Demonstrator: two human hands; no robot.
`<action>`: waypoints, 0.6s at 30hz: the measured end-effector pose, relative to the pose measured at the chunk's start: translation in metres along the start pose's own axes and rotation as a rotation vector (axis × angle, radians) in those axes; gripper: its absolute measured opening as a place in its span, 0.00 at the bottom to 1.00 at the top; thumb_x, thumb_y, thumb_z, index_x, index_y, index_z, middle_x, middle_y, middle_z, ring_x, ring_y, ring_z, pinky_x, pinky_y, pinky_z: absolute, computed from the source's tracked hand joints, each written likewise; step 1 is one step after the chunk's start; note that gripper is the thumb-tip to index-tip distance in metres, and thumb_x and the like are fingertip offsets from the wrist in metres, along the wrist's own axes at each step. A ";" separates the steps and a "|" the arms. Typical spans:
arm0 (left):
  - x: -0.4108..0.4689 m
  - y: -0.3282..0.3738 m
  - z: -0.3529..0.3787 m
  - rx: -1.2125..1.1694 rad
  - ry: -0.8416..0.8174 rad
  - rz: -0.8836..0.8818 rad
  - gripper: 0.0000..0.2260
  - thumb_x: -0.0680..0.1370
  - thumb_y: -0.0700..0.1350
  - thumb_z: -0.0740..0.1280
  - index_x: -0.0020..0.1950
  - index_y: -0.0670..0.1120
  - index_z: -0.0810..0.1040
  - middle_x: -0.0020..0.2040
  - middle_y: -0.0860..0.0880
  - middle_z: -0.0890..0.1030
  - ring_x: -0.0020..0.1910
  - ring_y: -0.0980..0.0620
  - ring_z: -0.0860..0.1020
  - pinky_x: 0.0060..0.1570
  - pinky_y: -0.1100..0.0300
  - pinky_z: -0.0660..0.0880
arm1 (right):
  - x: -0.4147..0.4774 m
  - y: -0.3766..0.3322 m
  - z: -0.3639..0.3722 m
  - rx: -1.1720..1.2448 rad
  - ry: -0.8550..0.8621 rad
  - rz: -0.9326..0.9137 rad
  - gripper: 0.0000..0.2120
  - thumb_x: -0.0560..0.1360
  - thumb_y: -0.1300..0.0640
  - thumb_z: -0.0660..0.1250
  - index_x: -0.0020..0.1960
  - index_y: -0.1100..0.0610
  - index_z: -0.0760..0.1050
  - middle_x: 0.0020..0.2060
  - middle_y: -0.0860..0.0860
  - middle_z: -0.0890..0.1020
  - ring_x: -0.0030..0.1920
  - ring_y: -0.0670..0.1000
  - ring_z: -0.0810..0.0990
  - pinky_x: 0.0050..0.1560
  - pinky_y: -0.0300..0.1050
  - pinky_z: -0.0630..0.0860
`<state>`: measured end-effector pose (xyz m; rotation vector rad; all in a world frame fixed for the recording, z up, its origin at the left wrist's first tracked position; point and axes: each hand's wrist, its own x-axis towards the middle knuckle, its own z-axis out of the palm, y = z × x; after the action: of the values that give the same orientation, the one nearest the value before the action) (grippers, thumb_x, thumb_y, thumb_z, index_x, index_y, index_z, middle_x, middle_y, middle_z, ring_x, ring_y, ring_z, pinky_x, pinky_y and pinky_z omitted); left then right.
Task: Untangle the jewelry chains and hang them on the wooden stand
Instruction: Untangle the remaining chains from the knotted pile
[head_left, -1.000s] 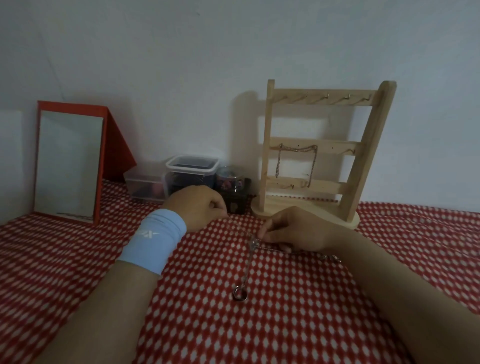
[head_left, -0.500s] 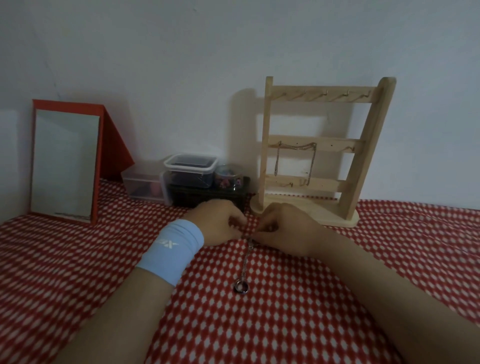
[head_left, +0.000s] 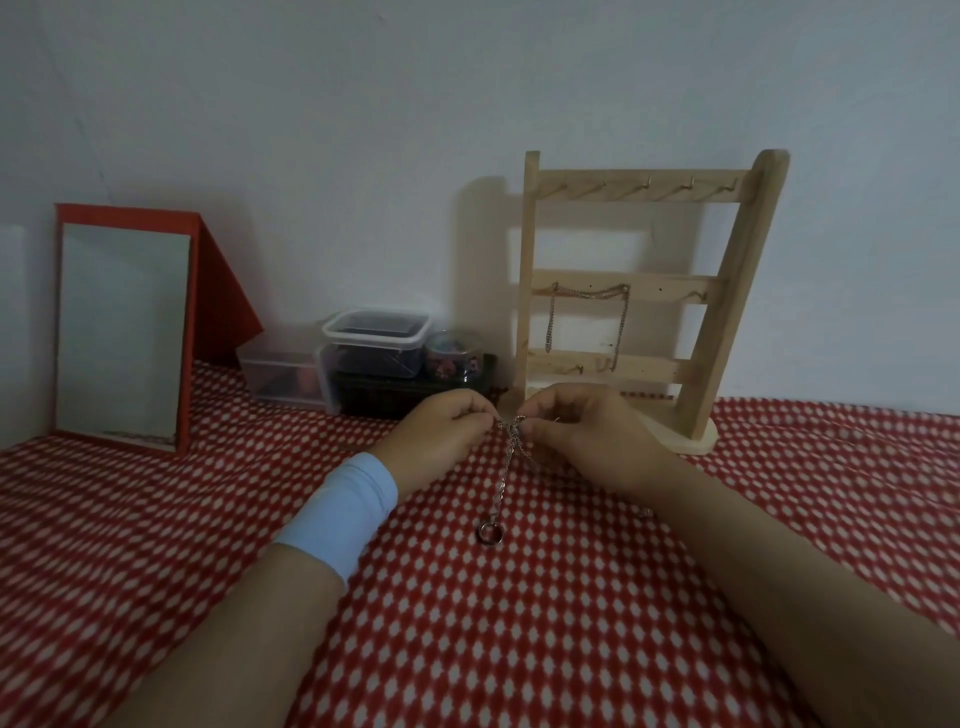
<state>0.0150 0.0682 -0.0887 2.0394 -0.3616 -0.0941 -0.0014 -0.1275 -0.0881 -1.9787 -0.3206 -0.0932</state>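
A silver chain (head_left: 503, 480) with a ring (head_left: 489, 534) at its lower end hangs from my fingertips down onto the red patterned cloth. My left hand (head_left: 441, 436), with a light blue wristband, and my right hand (head_left: 576, 431) both pinch the tangled top of the chain, fingertips nearly touching. The wooden stand (head_left: 634, 301) rises just behind my hands against the wall. One chain (head_left: 587, 293) is draped over two hooks on its middle bar. The top bar's hooks are bare.
A red-framed mirror (head_left: 122, 332) leans at the left. Clear plastic boxes (head_left: 376, 343) and a small round jar (head_left: 454, 353) sit on a dark box left of the stand. The red-and-white cloth (head_left: 519, 623) covers the whole surface.
My left hand came in toward my right hand, and both met at the chain's top in front of the stand. The chain's upper end is lifted off the cloth.
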 end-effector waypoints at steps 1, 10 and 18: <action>0.001 0.000 0.000 0.035 0.031 0.023 0.07 0.80 0.42 0.63 0.46 0.48 0.80 0.34 0.56 0.77 0.31 0.62 0.73 0.36 0.66 0.69 | 0.000 0.000 0.000 0.028 0.007 0.020 0.02 0.77 0.62 0.73 0.47 0.58 0.85 0.39 0.53 0.87 0.37 0.48 0.85 0.42 0.41 0.83; -0.002 0.003 -0.003 0.169 -0.088 0.139 0.07 0.79 0.45 0.67 0.45 0.51 0.83 0.42 0.60 0.82 0.43 0.66 0.79 0.49 0.70 0.72 | -0.001 -0.006 0.002 0.161 -0.018 0.052 0.09 0.79 0.64 0.67 0.41 0.59 0.78 0.31 0.55 0.81 0.31 0.52 0.79 0.36 0.46 0.78; -0.002 0.001 -0.001 0.040 -0.137 0.032 0.12 0.82 0.42 0.62 0.40 0.50 0.79 0.28 0.59 0.75 0.29 0.61 0.72 0.36 0.65 0.69 | -0.002 -0.008 -0.001 0.113 -0.031 0.053 0.07 0.80 0.65 0.63 0.43 0.59 0.72 0.35 0.57 0.80 0.30 0.56 0.81 0.34 0.48 0.74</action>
<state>0.0129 0.0689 -0.0876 2.0709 -0.4850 -0.2096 -0.0058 -0.1252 -0.0808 -1.8767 -0.2874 -0.0102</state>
